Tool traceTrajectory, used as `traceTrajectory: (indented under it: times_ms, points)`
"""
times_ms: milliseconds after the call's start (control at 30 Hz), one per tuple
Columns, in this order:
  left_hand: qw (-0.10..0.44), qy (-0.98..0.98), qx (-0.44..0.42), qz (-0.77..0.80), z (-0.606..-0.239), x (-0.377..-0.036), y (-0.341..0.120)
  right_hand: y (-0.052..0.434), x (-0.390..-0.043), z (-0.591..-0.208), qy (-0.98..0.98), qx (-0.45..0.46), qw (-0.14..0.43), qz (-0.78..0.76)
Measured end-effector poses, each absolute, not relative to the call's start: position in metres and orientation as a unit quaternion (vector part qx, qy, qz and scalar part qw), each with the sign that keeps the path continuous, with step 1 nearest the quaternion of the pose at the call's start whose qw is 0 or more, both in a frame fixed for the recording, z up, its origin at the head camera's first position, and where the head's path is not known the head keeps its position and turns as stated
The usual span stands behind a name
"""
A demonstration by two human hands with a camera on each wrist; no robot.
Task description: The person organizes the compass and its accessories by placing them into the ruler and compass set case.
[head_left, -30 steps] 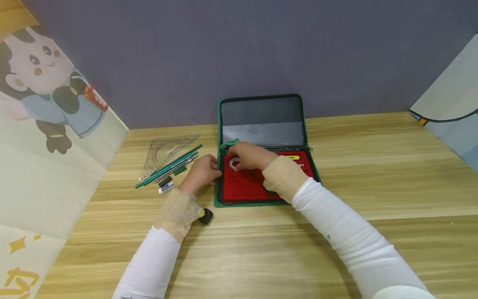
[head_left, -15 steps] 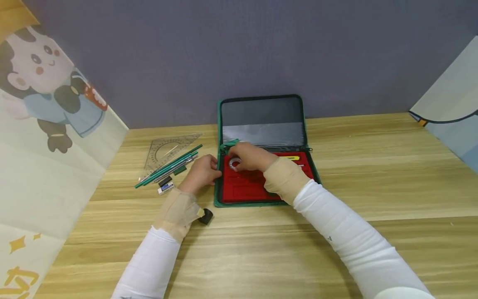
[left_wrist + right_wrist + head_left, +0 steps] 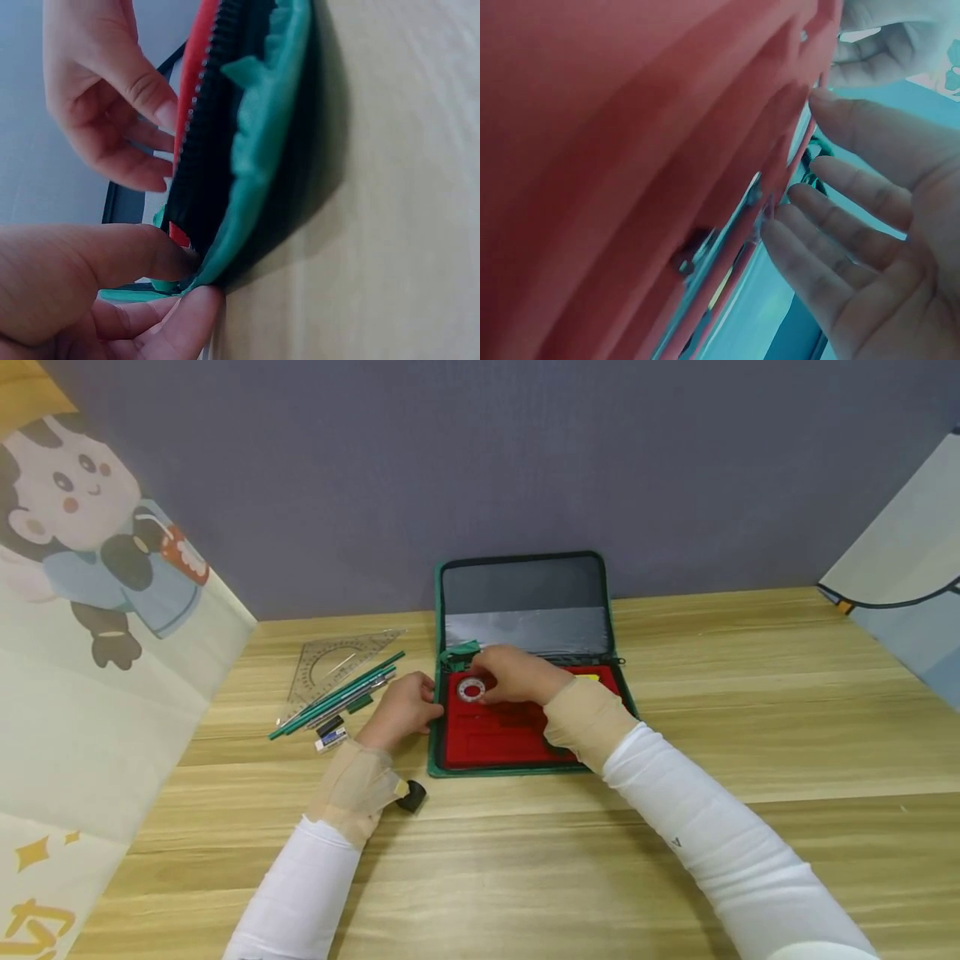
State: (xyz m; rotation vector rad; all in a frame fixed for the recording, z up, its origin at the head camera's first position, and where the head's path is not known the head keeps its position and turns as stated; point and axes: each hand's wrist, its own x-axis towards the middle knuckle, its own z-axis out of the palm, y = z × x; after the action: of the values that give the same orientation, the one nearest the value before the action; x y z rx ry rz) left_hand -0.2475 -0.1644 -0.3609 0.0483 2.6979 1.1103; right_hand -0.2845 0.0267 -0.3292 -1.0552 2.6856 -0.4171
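A green zip-up case (image 3: pixel 517 772) stands open on the table, with a red moulded insert (image 3: pixel 502 743) in its base. My left hand (image 3: pixel 403 708) is at the case's left edge; in the left wrist view its thumb and finger pinch the green fabric rim (image 3: pixel 251 154). A white ring-shaped piece (image 3: pixel 461 692) with small dark marks lies in the insert's upper left corner. Just right of it is my right hand (image 3: pixel 521 675), and the right wrist view shows its fingers loosely extended beside the red insert (image 3: pixel 652 135), gripping nothing. My right hand covers part of the insert.
Left of the case lie a clear set square (image 3: pixel 303 672), several green pencils (image 3: pixel 337 697), a white eraser (image 3: pixel 331 740) and a green block (image 3: pixel 360 703). A black piece (image 3: pixel 412 797) sits by my left wrist. The grey wall (image 3: pixel 517 460) stands behind.
My right hand has slid slightly right, off the white ring, which now shows whole in the insert. My left hand stays on the case's edge.
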Motion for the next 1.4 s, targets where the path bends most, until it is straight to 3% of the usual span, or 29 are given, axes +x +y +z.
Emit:
traceTrajectory:
  times_ms: [500,733,1400]
  points:
    - [0.112,0.92,0.016,0.376,-0.36,-0.246,-0.166,0.048,-0.282,-0.327,0.913,-0.35,0.11,-0.179]
    - [0.111,0.919,0.017,0.377,-0.358,-0.245,-0.164,0.071,-0.282,-0.326,0.919,-0.336,0.077,-0.191]
    - [0.118,0.92,0.014,0.374,-0.359,-0.247,-0.163,0.167,-0.263,-0.33,0.94,-0.162,0.03,-0.3]
